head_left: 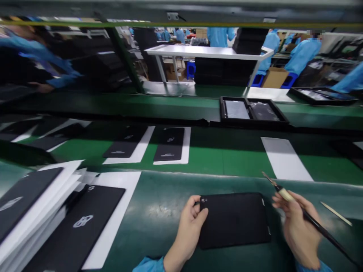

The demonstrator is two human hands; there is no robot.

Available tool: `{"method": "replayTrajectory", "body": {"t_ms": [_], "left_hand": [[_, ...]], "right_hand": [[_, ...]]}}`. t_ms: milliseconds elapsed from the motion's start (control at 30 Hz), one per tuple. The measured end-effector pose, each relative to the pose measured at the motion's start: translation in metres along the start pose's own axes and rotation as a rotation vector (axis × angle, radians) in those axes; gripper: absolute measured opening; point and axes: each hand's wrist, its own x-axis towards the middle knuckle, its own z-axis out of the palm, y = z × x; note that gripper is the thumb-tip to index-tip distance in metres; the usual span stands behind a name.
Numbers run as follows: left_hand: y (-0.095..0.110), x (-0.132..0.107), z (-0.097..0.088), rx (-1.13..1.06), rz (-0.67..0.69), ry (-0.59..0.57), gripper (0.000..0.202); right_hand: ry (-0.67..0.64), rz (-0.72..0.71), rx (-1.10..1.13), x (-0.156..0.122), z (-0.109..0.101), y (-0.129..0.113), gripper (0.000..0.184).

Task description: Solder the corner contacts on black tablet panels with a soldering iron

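My left hand (191, 223) grips the left end of a black tablet (235, 221), thumb on top and fingers curled at its edge. The tablet lies sideways on the green bench mat, its camera corner at the upper left beside my thumb. To its right, my right hand (300, 226) is closed around a soldering iron (285, 193). The iron's metal tip points up and left, apart from the tablet, and its black cord trails off to the lower right. A thin pale stick (336, 214) rests on the mat right of my right hand.
Black panels with a white logo (82, 223) and white sheets are stacked at left. On the green belt beyond lie more logo panels (170, 143) and a white sheet (286, 158). A black tray (253, 121) stands farther back. Workers in blue (303, 54) are across the room.
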Motion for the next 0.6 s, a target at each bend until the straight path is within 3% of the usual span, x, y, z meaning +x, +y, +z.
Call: {"method": "replayTrajectory", "body": {"t_ms": [133, 267, 467, 600], "left_hand": [[0.003, 0.002, 0.0, 0.007, 0.006, 0.003, 0.043], [0.005, 0.003, 0.0, -0.007, 0.004, -0.018, 0.044], [0.003, 0.002, 0.0, -0.014, 0.028, -0.056, 0.042], [0.002, 0.002, 0.0, -0.009, 0.048, -0.074, 0.04]], "right_hand": [[-0.028, 0.164, 0.132, 0.003, 0.011, -0.004, 0.033], [-0.07, 0.206, 0.215, 0.002, 0.012, -0.003, 0.036], [-0.11, 0.16, 0.265, 0.003, 0.023, -0.019, 0.037], [-0.154, -0.045, 0.093, -0.013, 0.037, -0.047, 0.026]]}}
